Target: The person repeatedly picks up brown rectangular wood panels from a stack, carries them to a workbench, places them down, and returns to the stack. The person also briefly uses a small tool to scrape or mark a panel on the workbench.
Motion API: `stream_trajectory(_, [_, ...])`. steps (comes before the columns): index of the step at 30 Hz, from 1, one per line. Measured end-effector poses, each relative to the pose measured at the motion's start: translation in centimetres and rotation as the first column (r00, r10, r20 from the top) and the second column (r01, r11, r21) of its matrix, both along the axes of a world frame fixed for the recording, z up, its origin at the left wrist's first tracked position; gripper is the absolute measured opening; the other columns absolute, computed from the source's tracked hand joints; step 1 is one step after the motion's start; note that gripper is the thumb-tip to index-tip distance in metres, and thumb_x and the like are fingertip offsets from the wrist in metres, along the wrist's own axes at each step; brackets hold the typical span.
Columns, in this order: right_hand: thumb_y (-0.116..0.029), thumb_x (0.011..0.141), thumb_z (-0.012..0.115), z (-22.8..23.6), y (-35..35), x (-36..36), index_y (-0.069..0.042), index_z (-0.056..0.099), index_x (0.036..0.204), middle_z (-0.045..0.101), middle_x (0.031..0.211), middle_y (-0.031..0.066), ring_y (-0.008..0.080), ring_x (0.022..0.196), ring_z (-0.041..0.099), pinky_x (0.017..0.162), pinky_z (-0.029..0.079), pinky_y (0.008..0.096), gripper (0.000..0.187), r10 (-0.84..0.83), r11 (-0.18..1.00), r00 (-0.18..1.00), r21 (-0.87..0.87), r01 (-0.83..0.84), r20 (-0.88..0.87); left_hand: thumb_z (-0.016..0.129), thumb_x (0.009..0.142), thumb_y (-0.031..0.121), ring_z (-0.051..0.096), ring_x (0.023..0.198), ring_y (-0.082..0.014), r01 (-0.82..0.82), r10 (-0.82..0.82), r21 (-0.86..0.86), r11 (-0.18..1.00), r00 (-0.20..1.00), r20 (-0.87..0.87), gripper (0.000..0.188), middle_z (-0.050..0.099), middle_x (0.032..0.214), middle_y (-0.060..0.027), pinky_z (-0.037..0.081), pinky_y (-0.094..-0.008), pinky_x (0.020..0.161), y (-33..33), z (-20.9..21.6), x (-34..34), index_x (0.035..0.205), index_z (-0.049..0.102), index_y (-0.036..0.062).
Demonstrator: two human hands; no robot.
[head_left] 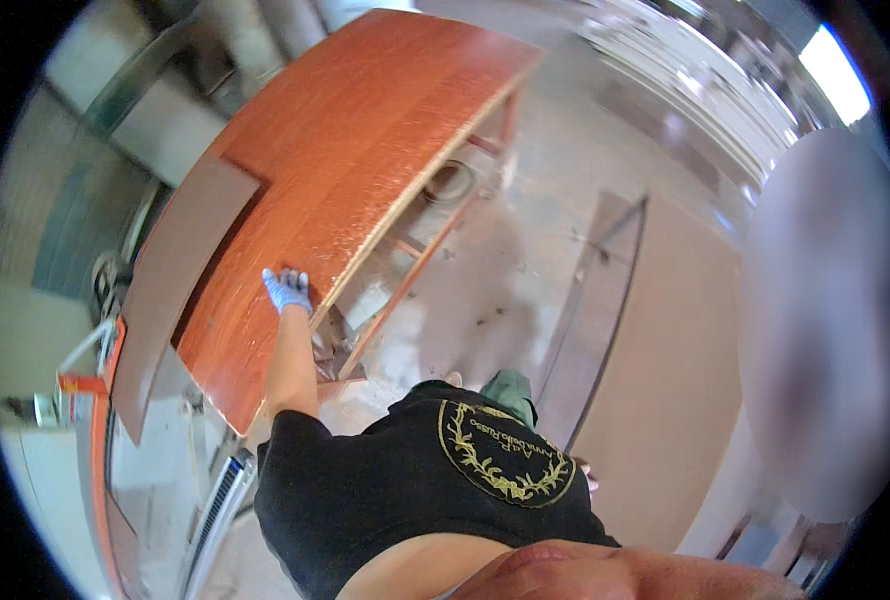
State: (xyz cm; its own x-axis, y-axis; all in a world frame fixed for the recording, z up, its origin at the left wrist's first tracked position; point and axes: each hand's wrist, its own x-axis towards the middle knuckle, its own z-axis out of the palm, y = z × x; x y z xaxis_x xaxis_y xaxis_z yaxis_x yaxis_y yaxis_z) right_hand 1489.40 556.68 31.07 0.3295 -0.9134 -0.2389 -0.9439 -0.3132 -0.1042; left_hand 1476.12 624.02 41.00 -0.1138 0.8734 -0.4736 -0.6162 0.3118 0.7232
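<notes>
My left hand [288,290], in a blue-grey glove, lies on the reddish-brown wooden table top [365,130] close to its worn, pale edge. Its fingers are stretched out and apart, with nothing held. A long brown-grey panel [185,270] lies along the far left side of the table top and juts past its near end. Only a bit of my right hand [590,477] shows beyond my black shirt, beside a large tan board [675,350]. Most of its fingers are hidden, so I cannot tell whether it grips anything.
Under the table is a wooden frame [405,285] with a round coil-like thing [450,182]. Left of the table stands an orange-and-white machine part [90,385], with a metal rail [215,515] nearby. Stacked pale sheets [685,75] lie at the far right. A blurred oval hides the right side.
</notes>
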Motion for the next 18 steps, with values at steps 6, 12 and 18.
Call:
stream_trajectory(6, [-0.036,0.079,0.055,0.6,3.5,11.7,-0.012,0.046,0.125,0.046,0.124,0.0168,0.0307,0.112,0.046,0.092,0.04,0.0407,0.053,0.336,0.94,0.942,0.057,-0.336,0.012,0.054,0.082,0.052,0.055,0.07,-0.0146,-0.063,0.061,0.058,0.996,0.997,0.05,0.045,0.057,0.1,-0.001,0.05,-0.0328,0.065,3.6,-2.6,-1.0,0.112,0.049,0.019])
stream_trajectory(12, [-0.033,0.08,0.055,2.3,8.4,27.2,-0.01,0.046,0.125,0.045,0.125,0.018,0.0301,0.113,0.046,0.094,0.038,0.039,0.051,0.659,0.734,0.737,0.084,-0.674,0.147,0.056,0.081,0.051,0.055,0.079,-0.0156,-0.207,0.207,0.043,0.977,0.978,0.025,0.045,0.055,0.112,-0.0019,0.051,-0.0341,0.069,3.4,-2.5,0.4,0.112,0.052,0.0191])
stream_trajectory(18, [-0.022,0.081,0.057,1.3,22.1,47.4,-0.003,0.045,0.124,0.045,0.127,0.0185,0.03,0.116,0.044,0.097,0.035,0.0378,0.049,0.899,0.139,0.125,-0.005,-0.99,0.42,0.055,0.083,0.048,0.054,0.095,-0.0184,-0.265,0.268,0.097,0.959,0.963,-0.023,0.057,0.049,0.126,-0.0072,0.052,-0.0332,0.071,4.2,-0.6,3.9,0.128,0.042,0.0169])
